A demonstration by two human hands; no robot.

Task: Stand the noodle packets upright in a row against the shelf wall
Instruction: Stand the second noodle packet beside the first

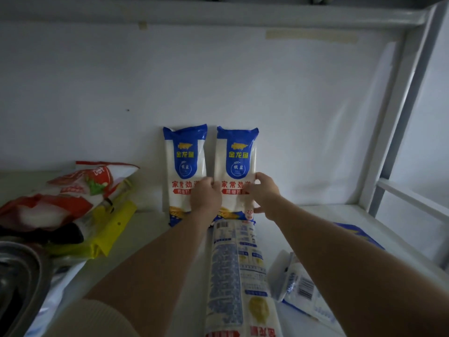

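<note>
Two blue-and-white noodle packets stand upright side by side against the white back wall. The left packet leans on the wall. The right packet is held from both sides: my left hand grips its left edge and my right hand grips its right edge. A third packet lies flat on the shelf below the hands, back side up. A fourth packet lies flat under my right forearm. The blue corner of another packet shows behind that arm.
A pile of red, white and yellow bags sits at the left. A metal bowl is at the lower left. The white shelf frame post rises at the right. Bare shelf board lies right of the standing packets.
</note>
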